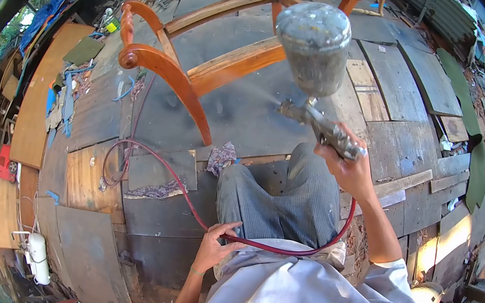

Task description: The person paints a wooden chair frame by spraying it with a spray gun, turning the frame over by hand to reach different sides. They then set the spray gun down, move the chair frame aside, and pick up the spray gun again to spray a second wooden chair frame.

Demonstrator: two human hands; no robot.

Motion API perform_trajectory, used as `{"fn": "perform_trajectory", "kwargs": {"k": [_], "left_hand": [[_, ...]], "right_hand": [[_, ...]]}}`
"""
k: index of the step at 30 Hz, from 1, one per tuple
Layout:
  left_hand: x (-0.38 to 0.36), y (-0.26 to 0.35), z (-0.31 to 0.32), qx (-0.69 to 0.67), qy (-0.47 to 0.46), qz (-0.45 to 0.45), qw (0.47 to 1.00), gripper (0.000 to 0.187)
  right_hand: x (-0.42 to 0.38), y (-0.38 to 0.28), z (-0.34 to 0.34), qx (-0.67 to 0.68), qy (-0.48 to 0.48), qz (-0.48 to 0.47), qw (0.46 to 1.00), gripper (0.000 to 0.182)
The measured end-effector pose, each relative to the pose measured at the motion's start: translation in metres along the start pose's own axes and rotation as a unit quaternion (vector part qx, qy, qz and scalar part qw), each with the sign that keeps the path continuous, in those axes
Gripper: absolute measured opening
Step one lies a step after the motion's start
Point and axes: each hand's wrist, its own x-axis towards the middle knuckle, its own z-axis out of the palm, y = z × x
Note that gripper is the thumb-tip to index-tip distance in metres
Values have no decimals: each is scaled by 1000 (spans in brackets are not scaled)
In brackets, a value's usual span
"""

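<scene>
My right hand [349,168] is wrapped round the handle of a spray gun [324,128], which points left. On top of the gun sits a dull metal paint cup [314,51], spattered and upright. A fine mist leaves the nozzle toward an orange-brown wooden chair frame [238,66] with scrolled, curved arms. My left hand [217,245] is closed lightly round a dark red air hose [279,250] near my lap. The hose runs up to the gun on one side and loops over the floor on the other.
Worn boards [170,100] cover the ground. A crumpled patterned rag [221,158] lies by my knee. Wooden panels [43,97] and a red machine [8,164] are at the left, a white cylinder [37,258] at the lower left. Green cloth [477,174] lies at the right.
</scene>
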Motion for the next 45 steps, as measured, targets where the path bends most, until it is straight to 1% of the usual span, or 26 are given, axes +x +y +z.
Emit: {"fn": "perform_trajectory", "kwargs": {"k": [1, 4, 5, 8, 9, 10, 12, 15, 18, 19, 21, 22, 23, 24, 26, 29, 32, 33, 36, 39, 42, 43, 45], "left_hand": [[-1, -4, 0, 8, -3, 3, 1000, 56], [-2, -10, 1, 13, -11, 8, 1000, 56], [-2, -11, 1, 12, -12, 9, 1000, 56], [-2, -11, 3, -27, -14, -21, 999, 55], [-1, -11, 4, -22, -17, -16, 999, 55], [0, -11, 4, -16, -19, -13, 1000, 55], [1, -12, 5, -12, -23, -8, 1000, 56], [2, -12, 4, -11, -23, -11, 1000, 57], [1, -12, 3, -5, -18, -19, 1000, 57], [2, -10, 3, -2, -18, -17, 1000, 58], [2, -10, 4, -3, -17, -20, 1000, 59], [1, -13, 5, 10, -7, -4, 1000, 59], [0, -16, 7, 23, -1, 14, 1000, 59], [0, -18, 9, 36, 2, 34, 999, 60], [-3, -15, 11, 30, 0, 21, 999, 60], [-11, -15, 14, 18, -4, 3, 1000, 59], [-20, -17, 20, 27, 10, 7, 1000, 59], [-22, -17, 21, 31, 17, 10, 999, 58], [-25, -14, 21, 28, 25, 6, 999, 58], [-28, -13, 23, 27, 30, 10, 999, 58], [-28, -17, 22, 24, 40, 17, 999, 57], [-29, -17, 23, 21, 42, 16, 999, 57], [-32, -20, 24, 31, 47, 26, 998, 56]], "right_hand": [[2, 3, -3, -28, 22, 3, 999, 36], [7, 13, -17, -10, 99, 73, 992, 32], [9, 20, -23, 15, 124, 47, 991, 32], [18, 35, -38, -1, 234, 21, 972, 23], [18, 37, -46, -11, 248, 66, 966, 25], [21, 39, -50, -33, 284, 50, 957, 25], [21, 51, -64, -56, 296, 104, 948, 26], [16, 58, -68, -37, 317, 95, 943, 24], [6, 47, -63, -41, 244, 82, 965, 24], [3, 34, -55, -31, 223, 107, 968, 24], [-2, 31, -36, -7, 152, 66, 986, 23], [-5, 30, -29, 3, 121, 46, 992, 23], [-9, 36, -25, -31, 60, 63, 996, 21], [-9, 32, -16, -30, 8, 73, 997, 26], [-8, 26, 11, -17, -26, -33, 999, 35], [-2, 23, 39, -48, -86, -83, 992, 43], [2, 30, 63, -96, -117, -79, 985, 44], [4, 36, 69, -102, -138, -53, 984, 43], [8, 50, 86, -163, -179, -38, 970, 44], [7, 54, 96, -192, -232, -5, 953, 46], [-4, 52, 110, -205, -222, -65, 951, 46], [-7, 50, 116, -213, -228, -65, 948, 46], [-12, 45, 133, -236, -214, -118, 941, 47]]}}
